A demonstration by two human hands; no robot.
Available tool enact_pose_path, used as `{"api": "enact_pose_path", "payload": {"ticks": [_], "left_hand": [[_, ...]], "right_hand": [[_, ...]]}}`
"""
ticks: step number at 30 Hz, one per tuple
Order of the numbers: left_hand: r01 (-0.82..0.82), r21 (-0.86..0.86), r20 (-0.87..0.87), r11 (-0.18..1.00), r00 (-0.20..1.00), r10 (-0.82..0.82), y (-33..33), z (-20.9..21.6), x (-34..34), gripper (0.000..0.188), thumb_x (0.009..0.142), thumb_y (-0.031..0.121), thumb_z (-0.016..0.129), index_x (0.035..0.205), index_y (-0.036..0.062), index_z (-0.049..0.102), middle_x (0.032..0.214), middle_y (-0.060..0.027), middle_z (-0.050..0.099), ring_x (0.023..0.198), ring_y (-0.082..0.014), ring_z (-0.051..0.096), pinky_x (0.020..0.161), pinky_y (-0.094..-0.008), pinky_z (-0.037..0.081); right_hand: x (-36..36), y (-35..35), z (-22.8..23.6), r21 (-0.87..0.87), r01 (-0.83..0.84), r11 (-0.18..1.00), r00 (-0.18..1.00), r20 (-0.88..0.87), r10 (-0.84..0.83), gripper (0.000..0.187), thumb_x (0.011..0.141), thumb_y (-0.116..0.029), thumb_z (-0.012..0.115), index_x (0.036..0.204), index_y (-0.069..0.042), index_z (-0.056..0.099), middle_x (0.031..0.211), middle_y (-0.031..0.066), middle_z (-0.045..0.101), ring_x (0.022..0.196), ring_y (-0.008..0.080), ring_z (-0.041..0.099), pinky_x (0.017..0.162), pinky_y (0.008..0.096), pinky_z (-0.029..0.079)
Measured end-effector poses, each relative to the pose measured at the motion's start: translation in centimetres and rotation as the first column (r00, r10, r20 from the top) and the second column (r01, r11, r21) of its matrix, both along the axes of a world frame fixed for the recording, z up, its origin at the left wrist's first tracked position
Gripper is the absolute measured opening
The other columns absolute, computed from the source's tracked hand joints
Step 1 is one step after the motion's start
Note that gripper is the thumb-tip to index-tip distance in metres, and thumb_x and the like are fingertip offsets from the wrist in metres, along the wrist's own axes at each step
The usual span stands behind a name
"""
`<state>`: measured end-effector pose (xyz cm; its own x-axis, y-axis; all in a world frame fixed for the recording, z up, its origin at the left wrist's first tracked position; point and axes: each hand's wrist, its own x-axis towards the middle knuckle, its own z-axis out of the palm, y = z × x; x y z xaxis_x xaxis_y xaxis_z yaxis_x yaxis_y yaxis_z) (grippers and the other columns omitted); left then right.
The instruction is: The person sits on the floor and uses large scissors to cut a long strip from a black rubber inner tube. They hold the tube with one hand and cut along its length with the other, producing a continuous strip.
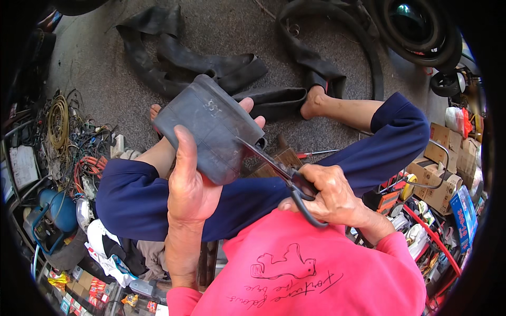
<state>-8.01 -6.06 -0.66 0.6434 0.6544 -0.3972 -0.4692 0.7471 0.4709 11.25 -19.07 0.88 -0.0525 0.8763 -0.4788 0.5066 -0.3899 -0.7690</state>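
Note:
A flat black piece of rubber inner tube [197, 124] with pale markings is held up over my lap. My left hand [190, 192] supports it, thumb on the near left side and the other fingers behind, two fingertips showing past its far right edge. In my right hand [337, 194] is a pair of black-handled scissors [276, 166], fingers closed round the handles. The blades point up and left, and the tip lies at the rubber's right part. Whether the rubber sits between the blades I cannot tell.
Lengths of black inner tube [205, 63] lie on the grey floor [95, 63] ahead, with another long loop [363, 47] farther right. A wheel [416, 26] stands at the far right. Tangled wires [79, 131] crowd the left; cardboard boxes [435, 176] sit on the right.

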Motion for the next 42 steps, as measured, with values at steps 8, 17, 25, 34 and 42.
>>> {"api": "enact_pose_path", "payload": {"ticks": [8, 17, 25, 34, 42], "left_hand": [[-0.167, -0.321, 0.199, 0.932, 0.95, 0.239, 0.2, 0.0, -0.8, 0.076, 0.097, 0.055, 0.049, 0.15, 0.0023, 0.033, 0.15, -0.03, 0.036, 0.138, -0.0455, 0.037, 0.114, -0.0616, 0.028], [-0.028, -0.441, 0.268, 0.897, 0.95, 0.162, -2.6, -2.2, -0.1, 0.071, 0.101, 0.058, 0.036, 0.144, 0.0021, 0.04, 0.147, -0.0289, 0.039, 0.138, -0.0488, 0.034, 0.109, -0.0645, 0.035], [-0.188, -0.419, 0.34, 0.888, 0.875, 0.345, -3.1, -2.2, 0.5, 0.065, 0.102, 0.055, 0.036, 0.148, 0.0105, 0.036, 0.153, -0.0209, 0.035, 0.142, -0.0414, 0.031, 0.111, -0.068, 0.029], [-0.237, -0.426, 0.172, 0.873, 0.926, 0.336, -6.5, -2.3, 5.2, 0.062, 0.103, 0.042, 0.043, 0.148, 0.0007, 0.032, 0.153, -0.0132, 0.038, 0.142, -0.0268, 0.034, 0.119, -0.0451, 0.027], [-0.294, -0.117, -0.046, 0.948, 0.956, 0.291, -7.1, -1.5, 5.9, 0.06, 0.104, 0.039, 0.045, 0.15, 0.0032, 0.028, 0.152, -0.0121, 0.037, 0.14, -0.0297, 0.037, 0.117, -0.0483, 0.03]], "right_hand": [[0.4, -0.2, -0.7, 0.137, -0.019, 0.99, 0.99, -0.133, 0.038, 0.053, 0.077, -0.046, 0.08, 0.072, 0.002, 0.057, 0.057, 0.0104, 0.05, 0.051, 0.0245, 0.051, 0.051, 0.0368, 0.039], [5.0, -2.4, -0.1, -0.095, -0.184, 0.978, 0.973, -0.161, 0.167, 0.07, 0.072, -0.066, 0.072, 0.078, 0.001, 0.055, 0.066, 0.0104, 0.054, 0.059, 0.0292, 0.055, 0.056, 0.0394, 0.042], [7.9, -4.3, -0.2, 0.015, 0.082, 0.996, 0.955, -0.287, -0.075, 0.071, 0.074, -0.067, 0.072, 0.08, 0.0, 0.051, 0.079, 0.0144, 0.062, 0.071, 0.0288, 0.061, 0.067, 0.0378, 0.046], [-0.7, 1.6, -5.6, 0.082, 0.754, 0.651, 0.562, -0.593, -0.577, 0.027, 0.086, -0.009, 0.077, 0.085, -0.005, 0.05, 0.091, 0.0079, 0.067, 0.081, 0.0085, 0.058, 0.071, 0.0249, 0.049], [-0.1, 1.2, -6.4, -0.136, 0.753, 0.644, 0.424, -0.649, -0.632, 0.031, 0.083, -0.014, 0.079, 0.087, -0.005, 0.05, 0.089, 0.0071, 0.062, 0.081, 0.0118, 0.059, 0.072, 0.0259, 0.049]]}}
